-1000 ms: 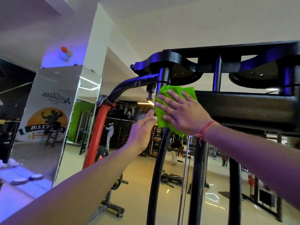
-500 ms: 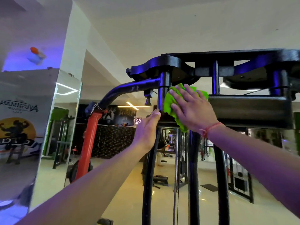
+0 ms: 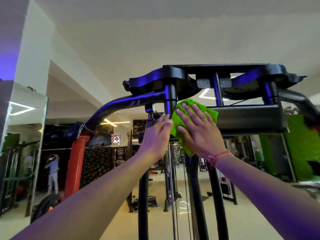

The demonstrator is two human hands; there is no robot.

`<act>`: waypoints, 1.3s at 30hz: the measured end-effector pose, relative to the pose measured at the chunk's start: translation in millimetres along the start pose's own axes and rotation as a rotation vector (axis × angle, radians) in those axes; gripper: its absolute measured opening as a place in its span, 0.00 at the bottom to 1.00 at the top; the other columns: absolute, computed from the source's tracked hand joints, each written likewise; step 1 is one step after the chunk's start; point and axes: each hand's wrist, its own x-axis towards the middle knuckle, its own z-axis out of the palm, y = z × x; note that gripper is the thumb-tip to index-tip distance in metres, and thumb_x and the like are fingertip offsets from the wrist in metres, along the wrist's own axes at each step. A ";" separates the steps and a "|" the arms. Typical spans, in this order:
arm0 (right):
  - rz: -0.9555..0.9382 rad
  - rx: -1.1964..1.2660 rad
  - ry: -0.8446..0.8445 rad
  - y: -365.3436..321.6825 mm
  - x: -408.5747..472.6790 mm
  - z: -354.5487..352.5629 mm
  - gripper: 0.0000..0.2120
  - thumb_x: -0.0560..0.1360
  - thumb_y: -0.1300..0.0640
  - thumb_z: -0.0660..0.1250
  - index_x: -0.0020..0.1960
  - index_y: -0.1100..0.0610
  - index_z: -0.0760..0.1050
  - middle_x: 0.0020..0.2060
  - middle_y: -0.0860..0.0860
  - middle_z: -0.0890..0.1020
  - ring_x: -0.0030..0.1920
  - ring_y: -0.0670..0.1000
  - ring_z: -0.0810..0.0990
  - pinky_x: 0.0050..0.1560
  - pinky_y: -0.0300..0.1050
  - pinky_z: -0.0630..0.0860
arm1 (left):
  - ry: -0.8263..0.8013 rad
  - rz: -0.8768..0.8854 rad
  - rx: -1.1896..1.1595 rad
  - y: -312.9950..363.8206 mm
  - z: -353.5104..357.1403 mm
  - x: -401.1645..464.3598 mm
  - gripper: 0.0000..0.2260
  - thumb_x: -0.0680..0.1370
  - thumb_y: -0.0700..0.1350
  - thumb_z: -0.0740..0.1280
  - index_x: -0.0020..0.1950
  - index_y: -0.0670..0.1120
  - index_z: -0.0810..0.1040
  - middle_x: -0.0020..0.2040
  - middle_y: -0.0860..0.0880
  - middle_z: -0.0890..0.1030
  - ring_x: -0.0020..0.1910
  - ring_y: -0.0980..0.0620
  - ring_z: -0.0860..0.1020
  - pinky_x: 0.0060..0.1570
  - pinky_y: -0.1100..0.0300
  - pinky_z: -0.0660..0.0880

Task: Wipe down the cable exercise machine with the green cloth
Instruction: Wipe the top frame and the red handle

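The black cable exercise machine (image 3: 249, 118) fills the upper middle of the view, its top frame and crossbar overhead. A bright green cloth (image 3: 183, 110) lies against the left end of the crossbar. My right hand (image 3: 199, 130) presses flat on the cloth with fingers spread and straight. My left hand (image 3: 155, 135) is just left of it, fingers straight, its fingertips by the vertical post (image 3: 170, 99) and the cloth's edge. Most of the cloth is hidden under my right hand.
A curved black arm (image 3: 121, 108) runs left from the frame to a red column (image 3: 76, 163). Black uprights and thin cables (image 3: 195, 196) hang below the crossbar. Mirrors stand at left; other gym machines (image 3: 226, 184) and a glossy floor lie behind.
The view has tilted up, showing more ceiling. My right hand with the cloth has stayed at the crossbar's left end, and my left hand has stayed beside it.
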 end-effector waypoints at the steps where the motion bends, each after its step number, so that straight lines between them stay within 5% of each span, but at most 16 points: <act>1: 0.076 0.026 0.007 -4.8 2.1 1.3 0.28 0.84 0.37 0.47 0.82 0.42 0.51 0.82 0.42 0.50 0.82 0.49 0.45 0.81 0.57 0.49 | -0.009 0.017 0.025 0.2 -3.3 6.4 0.23 0.85 0.57 0.52 0.79 0.53 0.63 0.80 0.56 0.59 0.79 0.59 0.55 0.79 0.56 0.51; 4: 0.043 0.035 -0.046 -22.4 5.4 4.6 0.29 0.84 0.37 0.46 0.82 0.41 0.47 0.82 0.42 0.45 0.82 0.49 0.41 0.80 0.55 0.41 | -0.038 0.079 0.088 1.1 -11.4 21.5 0.23 0.85 0.56 0.53 0.80 0.52 0.62 0.81 0.56 0.59 0.80 0.60 0.51 0.80 0.53 0.48; 13: 0.041 0.027 -0.089 -25.2 55.5 -5.7 0.30 0.83 0.35 0.45 0.82 0.39 0.41 0.82 0.45 0.39 0.82 0.50 0.44 0.80 0.57 0.45 | -0.009 0.200 0.364 -8.3 -44.4 59.4 0.23 0.86 0.56 0.50 0.80 0.53 0.62 0.81 0.56 0.58 0.81 0.57 0.45 0.77 0.54 0.46; 21: 0.037 0.038 -0.035 -33.5 89.1 0.9 0.29 0.83 0.37 0.49 0.82 0.40 0.47 0.82 0.48 0.38 0.82 0.54 0.47 0.80 0.59 0.52 | 0.013 0.229 0.490 -24.6 -68.7 74.7 0.25 0.85 0.57 0.49 0.81 0.52 0.57 0.81 0.57 0.54 0.80 0.59 0.47 0.80 0.49 0.49; 26: 0.085 0.041 0.026 -42.8 95.3 2.4 0.27 0.84 0.42 0.51 0.81 0.42 0.55 0.83 0.47 0.47 0.82 0.56 0.48 0.79 0.60 0.54 | 0.043 0.204 0.563 -30.4 -82.9 72.3 0.24 0.85 0.56 0.51 0.81 0.51 0.58 0.81 0.55 0.55 0.80 0.59 0.50 0.77 0.58 0.47; 29: -0.094 -0.106 0.054 -55.8 103.0 12.2 0.27 0.82 0.46 0.54 0.80 0.46 0.60 0.81 0.47 0.57 0.82 0.57 0.49 0.79 0.62 0.55 | 0.070 0.186 0.568 -33.0 -89.3 73.6 0.24 0.86 0.55 0.51 0.81 0.51 0.58 0.81 0.55 0.56 0.80 0.60 0.51 0.71 0.66 0.46; 34: -0.026 -0.077 0.113 -49.8 102.6 9.3 0.24 0.83 0.47 0.56 0.79 0.43 0.61 0.80 0.45 0.61 0.82 0.54 0.50 0.79 0.62 0.56 | 0.056 0.198 0.632 -44.1 -101.8 75.7 0.24 0.85 0.57 0.51 0.81 0.53 0.57 0.81 0.57 0.56 0.80 0.60 0.52 0.75 0.61 0.49; 39: -0.262 -0.286 0.068 -76.1 117.5 26.1 0.28 0.81 0.51 0.59 0.80 0.46 0.61 0.81 0.49 0.60 0.81 0.56 0.57 0.79 0.60 0.51 | 0.070 0.216 0.599 -54.2 -116.2 78.7 0.25 0.85 0.57 0.52 0.81 0.52 0.59 0.81 0.55 0.59 0.79 0.60 0.55 0.79 0.56 0.54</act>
